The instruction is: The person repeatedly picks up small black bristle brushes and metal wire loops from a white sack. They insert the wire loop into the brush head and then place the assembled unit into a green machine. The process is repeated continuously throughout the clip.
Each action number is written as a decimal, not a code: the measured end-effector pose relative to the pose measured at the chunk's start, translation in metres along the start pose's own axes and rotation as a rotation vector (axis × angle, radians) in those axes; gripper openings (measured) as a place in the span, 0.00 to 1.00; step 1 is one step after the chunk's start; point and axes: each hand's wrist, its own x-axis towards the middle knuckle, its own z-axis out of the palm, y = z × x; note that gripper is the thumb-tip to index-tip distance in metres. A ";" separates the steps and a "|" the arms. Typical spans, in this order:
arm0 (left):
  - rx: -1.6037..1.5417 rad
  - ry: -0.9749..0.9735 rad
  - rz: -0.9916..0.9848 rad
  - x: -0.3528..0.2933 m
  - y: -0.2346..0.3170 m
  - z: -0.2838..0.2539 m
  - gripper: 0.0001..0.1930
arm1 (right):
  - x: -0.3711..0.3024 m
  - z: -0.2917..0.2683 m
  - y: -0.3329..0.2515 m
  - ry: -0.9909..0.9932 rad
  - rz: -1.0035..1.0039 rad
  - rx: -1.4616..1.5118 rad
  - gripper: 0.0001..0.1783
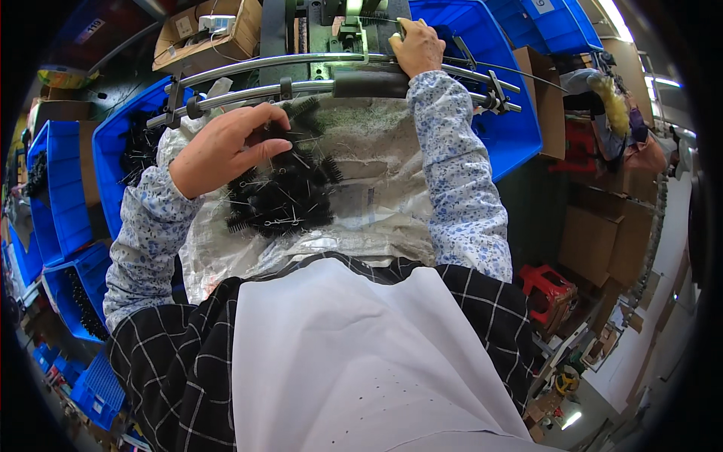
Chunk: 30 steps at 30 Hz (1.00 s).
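My left hand (226, 147) is over a heap of small black bristle brushes (282, 192) with thin looped wire stems. Its thumb and forefinger are apart, with dark bristles showing in the gap; I see nothing gripped. The brushes lie on a worn whitish woven sheet (376, 166) across my lap. Further forward, my right hand (418, 49) is at the green-and-black machine (348, 38), beyond its metal rails. Yellowish covers are on some of its fingertips. Those fingers are bent together beside a thin wire, and what they hold is hidden.
Two horizontal metal rails (233, 94) cross in front of me, one with a dark sleeve (369, 83). Blue bins stand left (105, 162) and right (520, 143) of the machine. A cardboard box (245, 38) sits at far left, a red stool (546, 290) at right.
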 end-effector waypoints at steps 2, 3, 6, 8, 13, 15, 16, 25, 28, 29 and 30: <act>0.010 0.016 0.007 0.002 -0.001 -0.001 0.14 | 0.001 0.002 -0.016 -0.022 0.012 0.020 0.19; 0.016 0.025 0.008 0.001 -0.002 -0.001 0.14 | 0.003 -0.001 -0.028 -0.064 0.029 0.044 0.17; 0.048 0.061 0.060 0.001 -0.005 0.000 0.14 | 0.008 -0.002 -0.054 -0.150 0.050 -0.001 0.20; 0.097 0.092 0.100 0.003 -0.008 0.002 0.14 | 0.010 -0.004 -0.064 -0.186 0.038 -0.061 0.19; 0.071 0.107 0.069 0.003 -0.014 0.001 0.12 | 0.007 -0.014 -0.053 -0.152 0.031 -0.097 0.21; -0.069 0.059 -0.099 -0.001 -0.006 -0.006 0.12 | 0.005 -0.010 -0.028 -0.102 0.019 -0.045 0.16; -0.054 0.075 -0.059 -0.004 -0.008 -0.006 0.12 | 0.004 -0.011 -0.017 -0.106 0.021 -0.032 0.17; -0.066 0.112 0.101 0.008 -0.023 -0.001 0.11 | 0.033 -0.004 0.052 -0.215 0.024 -0.077 0.14; -0.093 0.101 0.100 0.014 -0.022 0.002 0.12 | 0.039 -0.020 0.059 -0.268 0.073 -0.088 0.13; -0.115 0.097 0.097 0.015 -0.023 0.004 0.12 | 0.041 -0.029 0.065 -0.238 0.130 -0.074 0.13; -0.139 0.087 0.101 0.018 -0.022 0.007 0.12 | 0.040 -0.034 0.090 -0.115 0.099 -0.186 0.12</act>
